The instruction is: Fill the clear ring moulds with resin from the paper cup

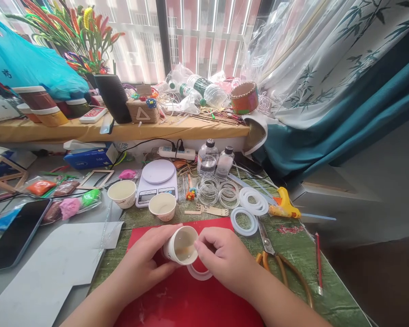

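Note:
My left hand [157, 254] is wrapped around a white paper cup [169, 249], which tilts so its mouth faces me. Clear liquid seems to lie inside. At the cup's right rim, the fingers of my right hand [221, 256] are pinched on what looks like a thin tan stick [184, 250] reaching into the cup; most of it is hidden. Below both hands lies a red sheet [177, 295]. Partly covered by my right hand, a whitish ring mold [200, 274] rests on that sheet. Just beyond the held cup stands another paper cup [162, 207].
Behind are a third cup [122, 194], a kitchen scale [158, 175] and two clear bottles [208, 159]. Ring molds [244, 221], clear bangles [207, 190], scissors [266, 238] and a yellow glue gun [286, 204] lie right. A phone [18, 234] and white sheets [47, 277] lie left.

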`<state>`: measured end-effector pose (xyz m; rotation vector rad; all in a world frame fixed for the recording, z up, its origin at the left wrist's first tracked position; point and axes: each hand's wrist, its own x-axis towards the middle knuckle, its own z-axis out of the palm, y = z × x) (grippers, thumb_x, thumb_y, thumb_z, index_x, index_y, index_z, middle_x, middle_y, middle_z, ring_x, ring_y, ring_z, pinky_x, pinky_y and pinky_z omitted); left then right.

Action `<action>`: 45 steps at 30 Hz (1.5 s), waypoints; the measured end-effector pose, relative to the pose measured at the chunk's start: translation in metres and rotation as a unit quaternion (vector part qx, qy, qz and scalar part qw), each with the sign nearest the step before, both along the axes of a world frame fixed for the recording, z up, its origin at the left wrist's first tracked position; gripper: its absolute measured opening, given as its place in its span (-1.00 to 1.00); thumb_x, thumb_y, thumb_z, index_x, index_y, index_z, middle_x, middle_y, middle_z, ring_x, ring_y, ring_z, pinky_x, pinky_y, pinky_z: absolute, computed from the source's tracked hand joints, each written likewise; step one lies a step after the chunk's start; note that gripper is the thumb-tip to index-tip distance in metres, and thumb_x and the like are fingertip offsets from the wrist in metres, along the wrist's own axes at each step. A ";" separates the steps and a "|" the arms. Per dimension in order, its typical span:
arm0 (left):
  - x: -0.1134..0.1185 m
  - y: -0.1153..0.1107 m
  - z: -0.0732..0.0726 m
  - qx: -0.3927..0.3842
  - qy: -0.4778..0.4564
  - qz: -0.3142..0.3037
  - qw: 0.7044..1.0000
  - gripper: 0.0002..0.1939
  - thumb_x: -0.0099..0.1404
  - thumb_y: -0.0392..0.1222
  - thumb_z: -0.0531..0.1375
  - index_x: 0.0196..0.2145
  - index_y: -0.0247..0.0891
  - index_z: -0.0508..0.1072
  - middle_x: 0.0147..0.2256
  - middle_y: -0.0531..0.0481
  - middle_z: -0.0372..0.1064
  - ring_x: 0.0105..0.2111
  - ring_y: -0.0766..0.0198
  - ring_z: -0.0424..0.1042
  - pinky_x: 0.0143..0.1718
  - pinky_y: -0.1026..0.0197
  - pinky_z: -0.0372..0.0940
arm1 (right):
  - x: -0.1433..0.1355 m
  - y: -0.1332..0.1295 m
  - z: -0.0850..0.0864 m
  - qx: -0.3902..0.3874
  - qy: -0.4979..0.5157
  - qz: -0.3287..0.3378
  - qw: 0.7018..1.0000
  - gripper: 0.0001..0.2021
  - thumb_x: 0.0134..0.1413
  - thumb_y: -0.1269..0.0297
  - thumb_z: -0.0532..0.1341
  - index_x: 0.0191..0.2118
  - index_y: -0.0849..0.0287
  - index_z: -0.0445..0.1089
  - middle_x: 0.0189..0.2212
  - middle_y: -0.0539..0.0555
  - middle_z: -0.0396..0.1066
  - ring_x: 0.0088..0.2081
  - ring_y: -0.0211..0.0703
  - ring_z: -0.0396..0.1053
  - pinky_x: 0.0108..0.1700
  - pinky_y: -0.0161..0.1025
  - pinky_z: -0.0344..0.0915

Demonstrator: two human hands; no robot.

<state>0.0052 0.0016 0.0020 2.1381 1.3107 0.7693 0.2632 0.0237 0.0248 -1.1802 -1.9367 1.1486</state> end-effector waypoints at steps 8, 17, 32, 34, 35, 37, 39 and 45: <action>-0.002 -0.001 -0.001 -0.004 -0.002 0.002 1.000 -0.40 0.39 -0.11 0.43 0.35 0.12 0.51 0.24 -0.05 0.64 0.17 -0.05 0.67 0.18 0.03 0.59 | -0.002 0.001 -0.002 0.003 -0.014 -0.013 1.000 -0.63 0.36 0.26 0.20 -0.48 0.07 0.11 -0.54 -0.08 0.20 -0.47 -0.23 0.14 -0.41 -0.23 0.00; -0.004 -0.001 -0.004 -0.010 -0.002 -0.005 1.000 -0.39 0.43 -0.11 0.41 0.38 0.12 0.47 0.28 -0.07 0.61 0.19 -0.06 0.65 0.19 0.01 0.58 | -0.004 0.000 -0.004 -0.024 0.001 -0.011 1.000 -0.68 0.40 0.20 0.17 -0.44 0.07 0.17 -0.50 -0.06 0.23 -0.44 -0.20 0.17 -0.38 -0.24 0.06; -0.006 -0.001 -0.009 -0.013 -0.003 -0.010 1.000 -0.41 0.52 -0.04 0.35 0.43 0.16 0.40 0.34 -0.04 0.55 0.28 -0.05 0.58 0.27 0.00 0.52 | 0.000 0.003 -0.011 0.131 -0.004 -0.054 0.990 -0.70 0.54 0.24 0.11 -0.35 0.07 0.24 -0.42 -0.01 0.35 -0.38 -0.15 0.31 -0.31 -0.23 0.16; -0.006 -0.001 -0.010 -0.014 -0.001 -0.010 1.000 -0.42 0.52 -0.03 0.35 0.43 0.15 0.40 0.33 -0.06 0.56 0.28 -0.07 0.58 0.27 -0.01 0.52 | 0.000 0.003 -0.012 0.152 0.000 -0.049 0.987 -0.69 0.56 0.22 0.10 -0.35 0.06 0.22 -0.42 -0.02 0.33 -0.39 -0.16 0.29 -0.31 -0.24 0.16; -0.007 -0.001 -0.010 -0.014 0.001 -0.011 1.000 -0.42 0.52 -0.02 0.35 0.43 0.15 0.41 0.33 -0.06 0.56 0.28 -0.07 0.58 0.27 -0.02 0.53 | 0.000 0.003 -0.012 0.164 -0.003 -0.047 0.985 -0.67 0.57 0.22 0.09 -0.36 0.06 0.19 -0.42 -0.02 0.32 -0.39 -0.16 0.26 -0.31 -0.23 0.14; -0.007 0.000 -0.010 -0.014 0.004 -0.012 1.000 -0.41 0.50 -0.03 0.36 0.42 0.15 0.41 0.33 -0.06 0.56 0.28 -0.08 0.59 0.27 -0.01 0.53 | 0.000 0.002 -0.011 0.169 -0.020 -0.046 0.984 -0.65 0.54 0.24 0.09 -0.39 0.05 0.11 -0.46 -0.03 0.25 -0.42 -0.16 0.19 -0.33 -0.21 0.09; -0.008 0.000 -0.009 -0.014 0.006 -0.012 1.000 -0.39 0.49 -0.04 0.38 0.42 0.15 0.41 0.33 -0.06 0.56 0.26 -0.07 0.60 0.25 0.00 0.54 | 0.000 0.001 -0.009 0.127 -0.030 -0.035 0.991 -0.63 0.49 0.25 0.12 -0.42 0.04 0.06 -0.49 -0.05 0.21 -0.45 -0.18 0.14 -0.37 -0.21 0.04; -0.007 -0.001 -0.009 -0.011 0.005 -0.009 1.000 -0.40 0.49 -0.02 0.38 0.41 0.13 0.42 0.31 -0.08 0.58 0.24 -0.07 0.61 0.24 0.00 0.54 | -0.003 -0.002 -0.007 0.082 -0.026 -0.035 0.996 -0.65 0.45 0.24 0.13 -0.44 0.05 0.08 -0.50 -0.06 0.22 -0.46 -0.20 0.16 -0.38 -0.22 0.01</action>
